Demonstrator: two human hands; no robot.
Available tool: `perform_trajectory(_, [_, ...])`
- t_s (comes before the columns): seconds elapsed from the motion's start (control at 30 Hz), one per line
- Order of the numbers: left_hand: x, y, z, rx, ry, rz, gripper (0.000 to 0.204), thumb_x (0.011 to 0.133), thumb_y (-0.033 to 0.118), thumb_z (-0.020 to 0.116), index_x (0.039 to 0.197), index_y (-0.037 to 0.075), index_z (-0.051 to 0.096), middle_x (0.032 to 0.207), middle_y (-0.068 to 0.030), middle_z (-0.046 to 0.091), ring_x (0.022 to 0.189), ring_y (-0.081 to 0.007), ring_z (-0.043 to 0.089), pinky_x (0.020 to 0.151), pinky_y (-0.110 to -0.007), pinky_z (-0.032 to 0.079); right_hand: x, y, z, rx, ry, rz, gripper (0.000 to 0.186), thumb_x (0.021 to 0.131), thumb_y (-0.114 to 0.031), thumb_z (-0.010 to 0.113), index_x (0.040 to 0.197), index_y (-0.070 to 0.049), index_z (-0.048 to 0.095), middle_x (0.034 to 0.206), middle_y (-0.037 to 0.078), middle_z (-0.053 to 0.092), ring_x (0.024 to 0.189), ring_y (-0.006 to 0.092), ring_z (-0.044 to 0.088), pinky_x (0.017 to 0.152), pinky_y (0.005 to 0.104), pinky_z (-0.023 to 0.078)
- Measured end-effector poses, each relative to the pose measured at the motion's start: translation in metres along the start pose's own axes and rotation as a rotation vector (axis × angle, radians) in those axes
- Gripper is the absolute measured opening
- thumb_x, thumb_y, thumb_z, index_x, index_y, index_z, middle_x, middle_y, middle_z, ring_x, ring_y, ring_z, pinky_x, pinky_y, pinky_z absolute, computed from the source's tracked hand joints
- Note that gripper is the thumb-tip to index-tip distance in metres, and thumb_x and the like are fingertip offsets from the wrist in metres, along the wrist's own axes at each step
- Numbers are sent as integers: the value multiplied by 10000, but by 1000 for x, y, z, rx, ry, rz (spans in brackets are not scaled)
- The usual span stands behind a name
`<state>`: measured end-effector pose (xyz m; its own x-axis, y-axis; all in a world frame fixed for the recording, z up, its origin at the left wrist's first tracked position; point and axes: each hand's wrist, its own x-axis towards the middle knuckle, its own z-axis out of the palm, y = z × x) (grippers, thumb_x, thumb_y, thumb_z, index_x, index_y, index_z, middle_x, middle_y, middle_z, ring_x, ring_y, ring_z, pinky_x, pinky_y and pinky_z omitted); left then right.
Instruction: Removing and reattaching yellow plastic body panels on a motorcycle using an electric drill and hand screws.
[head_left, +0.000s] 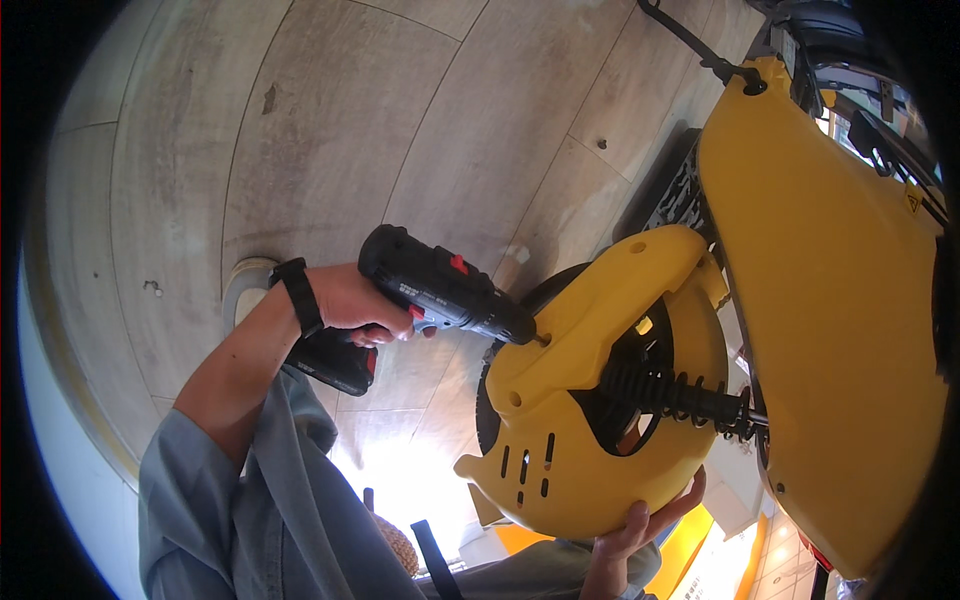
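My left hand [370,305] is closed round a black cordless drill [445,285] with red switches, its tip at a bolt point [542,339] on a yellow plastic wheel cover [585,480]. My right hand [650,515] grips the cover's lower rim, fingers curled round it. A dark tire [485,415] shows behind the cover. A black coil-spring shock absorber [680,395] crosses the cover's opening toward a large yellow body panel [830,270] on the right.
Wood-look floor planks [340,130] fill the upper left. A black strap [690,40] runs from the panel's upper corner. Dark mechanical parts [860,70] sit at the upper right. My grey-clad leg [310,500] is at lower left.
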<state>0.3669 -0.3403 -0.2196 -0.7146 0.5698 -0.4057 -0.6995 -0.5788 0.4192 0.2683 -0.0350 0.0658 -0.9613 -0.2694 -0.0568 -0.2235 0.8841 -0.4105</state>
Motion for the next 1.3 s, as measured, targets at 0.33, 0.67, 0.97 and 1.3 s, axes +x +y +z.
perform_trajectory(0.33, [3,-1,-2,-43,-35,4,209,782,94,646,981,32,664,549,16,490,455,-80,435,469,-238,385,0,1,-1,-42,8,-9,815,831,-484,509,1442,-2,269,1331,224,444,1204,319,517,936,454,492])
perform_trajectory(0.67, [8,5,-2,27,-33,-13,154,803,65,683,950,25,660,567,-4,536,454,-92,479,452,-245,419,2,-1,0,-21,-4,6,817,828,-470,519,1447,-4,260,1331,222,437,1210,320,509,945,458,481])
perform_trajectory(0.97, [6,12,-3,13,-44,-44,115,791,91,675,888,36,647,562,-1,510,459,-94,456,447,-250,399,1,-1,2,-6,16,28,812,805,-451,531,1448,-28,273,1327,209,434,1212,318,509,927,480,501])
perform_trajectory(1.3, [7,3,-3,-24,-40,-44,121,798,93,680,898,32,649,570,-9,517,461,-90,453,448,-245,408,-1,0,0,10,17,62,818,788,-426,532,1457,-38,264,1360,215,419,1228,323,498,931,479,501])
